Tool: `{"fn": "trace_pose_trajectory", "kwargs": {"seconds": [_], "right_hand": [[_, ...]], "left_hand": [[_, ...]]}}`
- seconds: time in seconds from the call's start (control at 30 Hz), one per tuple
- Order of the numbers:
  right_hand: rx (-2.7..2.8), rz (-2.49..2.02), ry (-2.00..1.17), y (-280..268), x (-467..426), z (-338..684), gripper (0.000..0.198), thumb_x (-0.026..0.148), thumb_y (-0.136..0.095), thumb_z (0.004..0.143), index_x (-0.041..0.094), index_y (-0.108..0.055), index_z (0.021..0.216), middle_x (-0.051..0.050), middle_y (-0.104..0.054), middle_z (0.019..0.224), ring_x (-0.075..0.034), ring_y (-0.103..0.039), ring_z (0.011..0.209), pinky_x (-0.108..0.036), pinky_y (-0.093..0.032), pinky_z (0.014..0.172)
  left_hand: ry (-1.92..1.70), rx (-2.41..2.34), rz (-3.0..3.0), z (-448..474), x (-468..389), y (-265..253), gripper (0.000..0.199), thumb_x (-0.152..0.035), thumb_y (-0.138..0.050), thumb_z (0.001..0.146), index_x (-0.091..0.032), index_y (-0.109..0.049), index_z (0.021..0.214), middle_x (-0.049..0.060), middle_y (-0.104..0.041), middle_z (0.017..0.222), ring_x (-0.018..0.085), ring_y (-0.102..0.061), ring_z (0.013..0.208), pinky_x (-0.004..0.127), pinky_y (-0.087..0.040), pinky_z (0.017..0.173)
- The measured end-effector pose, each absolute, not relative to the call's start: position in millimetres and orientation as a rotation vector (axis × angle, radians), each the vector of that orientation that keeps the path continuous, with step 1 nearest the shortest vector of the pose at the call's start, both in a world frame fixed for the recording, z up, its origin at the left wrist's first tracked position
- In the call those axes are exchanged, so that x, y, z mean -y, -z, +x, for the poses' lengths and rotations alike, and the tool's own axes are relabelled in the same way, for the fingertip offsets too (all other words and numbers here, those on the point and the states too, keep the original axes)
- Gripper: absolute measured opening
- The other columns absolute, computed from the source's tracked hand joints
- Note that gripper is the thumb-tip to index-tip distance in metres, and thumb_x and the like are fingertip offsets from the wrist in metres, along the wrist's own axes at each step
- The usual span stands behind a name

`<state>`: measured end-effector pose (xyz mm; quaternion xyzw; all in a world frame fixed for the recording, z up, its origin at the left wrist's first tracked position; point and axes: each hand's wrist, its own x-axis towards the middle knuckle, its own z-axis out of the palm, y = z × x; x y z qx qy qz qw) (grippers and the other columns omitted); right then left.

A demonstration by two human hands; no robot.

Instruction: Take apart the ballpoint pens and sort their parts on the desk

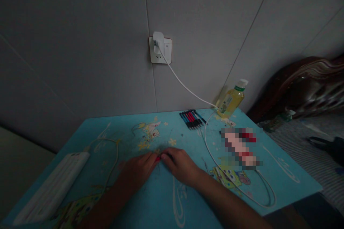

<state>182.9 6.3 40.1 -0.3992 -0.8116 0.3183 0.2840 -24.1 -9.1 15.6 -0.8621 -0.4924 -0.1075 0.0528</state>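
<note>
Near the middle of the blue table, my left hand (143,164) and my right hand (178,162) meet with their fingertips close together. Between them shows a short stretch of a red pen (158,158), and both hands are closed on it; the fingers hide most of it. Its red colour matches some pens in the row of pens (192,119) lying side by side farther back. That row has blue and red barrels with black ends.
The table (129,132) has a cartoon-print cover. A white power strip (53,188) lies at left. A yellow drink bottle (231,100) stands at the back right. A white cable (185,86) runs from the wall charger (158,42) to a blurred-out object (239,148).
</note>
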Motion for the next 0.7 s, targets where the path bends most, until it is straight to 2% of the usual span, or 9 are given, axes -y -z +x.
{"fn": "trace_pose_trajectory", "kwargs": {"seconds": [0.13, 0.2, 0.37, 0.53, 0.7], "right_hand": [[2.146, -1.05, -0.846, -38.3, -6.9, 182.4, 0.013, 0.021, -0.057, 0.092, 0.02, -0.064, 0.103, -0.003, -0.066, 0.097, -0.016, -0.061, 0.09, -0.027, -0.046, 0.083], [2.101, -1.033, -0.849, -39.1, -6.0, 182.3, 0.018, 0.018, -0.062, 0.087, 0.021, -0.062, 0.105, -0.004, -0.064, 0.1, -0.016, -0.06, 0.091, -0.027, -0.046, 0.082], [2.051, -1.015, -0.93, -41.0, -5.9, 181.7, 0.011, 0.018, -0.052, 0.093, 0.02, -0.061, 0.099, -0.001, -0.064, 0.089, -0.014, -0.06, 0.08, -0.025, -0.046, 0.075], [1.998, -0.971, -0.854, -39.2, -9.7, 181.3, 0.016, 0.012, -0.058, 0.087, 0.02, -0.062, 0.1, -0.002, -0.063, 0.094, -0.014, -0.059, 0.086, -0.026, -0.046, 0.08], [1.9, -0.985, -0.935, -40.4, -9.8, 181.5, 0.009, 0.024, -0.06, 0.09, 0.02, -0.063, 0.097, -0.001, -0.063, 0.09, -0.014, -0.059, 0.082, -0.025, -0.045, 0.076]], "left_hand": [[0.285, 1.515, -2.612, -25.8, 7.7, -9.4, 0.026, -0.028, -0.038, 0.101, -0.022, -0.063, 0.101, 0.003, -0.068, 0.084, 0.019, -0.066, 0.069, 0.029, -0.043, 0.057], [0.251, 1.52, -2.608, -26.3, 7.2, -7.0, 0.026, -0.028, -0.037, 0.101, -0.023, -0.063, 0.105, 0.003, -0.069, 0.086, 0.019, -0.067, 0.07, 0.029, -0.044, 0.057], [0.229, 1.52, -2.612, -25.6, 7.6, -6.3, 0.03, -0.027, -0.036, 0.101, -0.026, -0.06, 0.119, 0.003, -0.07, 0.094, 0.02, -0.068, 0.07, 0.029, -0.045, 0.056], [0.224, 1.534, -2.577, -26.6, 6.4, -4.6, 0.032, -0.026, -0.039, 0.1, -0.028, -0.057, 0.126, 0.002, -0.07, 0.092, 0.019, -0.066, 0.063, 0.029, -0.041, 0.05], [0.29, 1.5, -2.551, -26.6, 7.8, -9.7, 0.032, -0.021, -0.042, 0.098, -0.027, -0.057, 0.125, 0.003, -0.068, 0.092, 0.019, -0.066, 0.066, 0.029, -0.041, 0.051]]}}
